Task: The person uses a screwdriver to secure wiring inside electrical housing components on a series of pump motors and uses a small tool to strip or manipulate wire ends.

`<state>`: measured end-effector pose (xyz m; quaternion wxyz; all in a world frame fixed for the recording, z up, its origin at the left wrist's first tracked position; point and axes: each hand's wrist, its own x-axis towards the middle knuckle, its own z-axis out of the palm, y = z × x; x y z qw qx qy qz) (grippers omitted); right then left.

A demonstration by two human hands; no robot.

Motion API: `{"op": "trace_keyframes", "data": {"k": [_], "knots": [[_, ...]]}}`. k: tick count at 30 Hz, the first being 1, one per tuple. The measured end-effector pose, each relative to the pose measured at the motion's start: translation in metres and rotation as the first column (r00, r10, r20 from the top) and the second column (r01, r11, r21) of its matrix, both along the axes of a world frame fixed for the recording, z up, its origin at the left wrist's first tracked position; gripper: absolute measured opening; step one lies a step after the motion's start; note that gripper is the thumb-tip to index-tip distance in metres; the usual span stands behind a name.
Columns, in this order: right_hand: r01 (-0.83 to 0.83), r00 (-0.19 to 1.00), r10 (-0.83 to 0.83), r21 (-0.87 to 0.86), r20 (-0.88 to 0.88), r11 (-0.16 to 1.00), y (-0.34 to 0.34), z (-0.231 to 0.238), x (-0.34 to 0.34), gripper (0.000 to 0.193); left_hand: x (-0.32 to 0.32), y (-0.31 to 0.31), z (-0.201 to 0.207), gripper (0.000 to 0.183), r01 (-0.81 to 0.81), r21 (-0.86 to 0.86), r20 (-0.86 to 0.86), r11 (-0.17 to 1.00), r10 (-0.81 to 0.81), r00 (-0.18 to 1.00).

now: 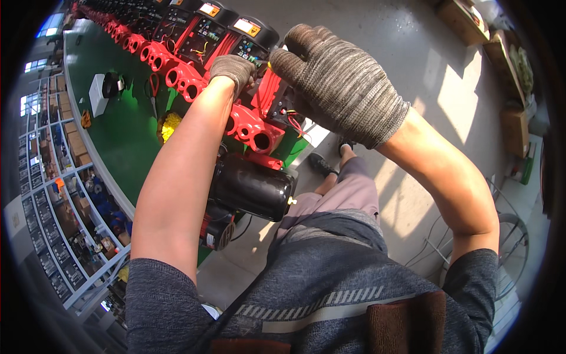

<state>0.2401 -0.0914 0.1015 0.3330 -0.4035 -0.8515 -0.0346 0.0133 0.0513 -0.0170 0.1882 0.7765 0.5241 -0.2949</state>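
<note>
Both hands wear grey knit gloves. My left hand [234, 69] reaches into one of the open black housings with circuit boards and wires, its fingers closed, their tips hidden. Beside it, my right hand [339, 79] is raised over the same row, fingers curled and pressed together. A small yellow tip shows by its fingertips, but I cannot make out what it grips. Red castings with round holes [254, 131] run along the row beneath the housings. Red and dark wires [293, 120] hang from a part under my right hand. A black cylindrical tank [252, 186] lies below my left wrist.
The green bench top [112, 138] carries red-handled scissors [154, 88], a yellow cluster of small parts [171, 125] and a white box [98, 94]. Shelving with boxes [65, 194] stands at left. Cardboard boxes [514, 124] line the right, near a wheel-like frame [514, 253].
</note>
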Motion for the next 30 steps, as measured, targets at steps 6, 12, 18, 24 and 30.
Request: {"op": "trace_keyframes", "data": {"k": [6,12,18,24,30], "knots": [[0.202,0.968,-0.121,-0.394,0.222,0.897,-0.014,0.027,-0.017,0.032,-0.06,0.023,-0.051,0.02,-0.001,0.032,0.109,0.999,-0.002,0.994],[0.043,0.998,-0.022,-0.36,0.063,0.932,-0.011,0.013,-0.003,0.036,0.028,-0.015,0.039,0.021,0.147,0.058,-0.127,0.987,-0.138,0.982],[0.276,0.953,-0.151,-0.548,0.263,0.789,-0.016,0.039,-0.023,0.037,0.017,-0.014,0.031,0.037,0.315,0.136,-0.241,0.939,-0.277,0.93],[0.057,0.991,-0.001,-0.409,0.135,0.911,-0.007,0.031,-0.021,0.031,0.011,-0.008,0.023,0.038,0.157,0.073,-0.185,0.985,-0.141,0.973],[0.256,0.946,-0.08,-0.574,0.313,0.778,-0.011,0.037,-0.023,0.031,0.018,-0.011,0.027,0.023,0.319,0.094,-0.189,0.943,-0.298,0.936]]}}
